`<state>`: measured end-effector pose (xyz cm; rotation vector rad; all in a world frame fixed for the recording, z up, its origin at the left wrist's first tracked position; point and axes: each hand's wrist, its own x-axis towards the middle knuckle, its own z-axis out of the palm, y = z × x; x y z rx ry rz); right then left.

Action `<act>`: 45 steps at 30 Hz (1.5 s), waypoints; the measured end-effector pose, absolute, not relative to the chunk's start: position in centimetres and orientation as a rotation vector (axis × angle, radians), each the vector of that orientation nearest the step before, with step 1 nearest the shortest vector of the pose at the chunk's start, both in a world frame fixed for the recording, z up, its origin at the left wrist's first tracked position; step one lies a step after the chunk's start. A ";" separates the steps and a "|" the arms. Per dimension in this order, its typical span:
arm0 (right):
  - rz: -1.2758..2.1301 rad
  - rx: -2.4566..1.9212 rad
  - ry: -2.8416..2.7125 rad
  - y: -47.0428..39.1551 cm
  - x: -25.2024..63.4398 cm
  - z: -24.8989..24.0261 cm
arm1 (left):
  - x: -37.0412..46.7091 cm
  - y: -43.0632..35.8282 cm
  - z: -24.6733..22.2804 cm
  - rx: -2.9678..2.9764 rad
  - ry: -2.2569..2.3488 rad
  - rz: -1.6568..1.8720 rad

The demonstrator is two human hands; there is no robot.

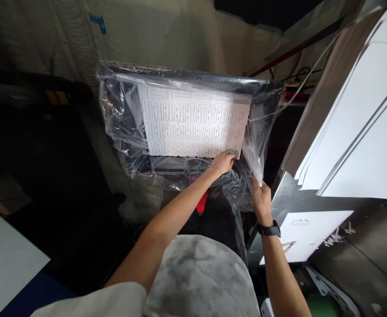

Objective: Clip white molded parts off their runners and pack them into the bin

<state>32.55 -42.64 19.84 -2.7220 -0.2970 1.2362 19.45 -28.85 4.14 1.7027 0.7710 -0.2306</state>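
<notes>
A stack of white sheets [193, 125], scored with rows of repeated outlines, lies inside a dark tray or box lined with a clear plastic bag [116, 119]. My left hand [222, 163] is closed at the near right corner of the sheets, its fingertips partly hidden. On the right, my right hand [262, 198] pinches a gathered fold of the plastic bag and pulls it taut beside the stack. A black band circles my right wrist.
To the right, large white sheets [365, 127] are piled on a metal-edged table. A white sheet with a drawn outline [312, 226] and a pen-like tool [288, 246] lie below them. Dark equipment [38, 145] stands at left, and a white panel [8, 264] fills the lower left corner.
</notes>
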 end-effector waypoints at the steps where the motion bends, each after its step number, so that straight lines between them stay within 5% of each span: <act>1: 1.247 -2.714 -0.297 -42.4 32.7 20.3 | 19.8 -28.6 3.7 1.758 0.731 -0.210; 11: 1.340 -2.581 -0.325 -40.9 33.7 23.6 | 21.9 -26.2 0.6 2.065 0.176 -0.011; 33: 1.417 -2.396 -0.201 -39.1 33.2 26.3 | 21.1 -24.6 1.0 1.997 0.099 0.015; 38: 1.393 -2.390 -0.203 -39.5 33.8 26.8 | 19.2 -25.0 3.5 1.884 0.306 0.050; 45: 1.401 -2.380 -0.231 -39.7 34.6 27.5 | 17.5 -30.4 12.7 1.524 0.791 0.216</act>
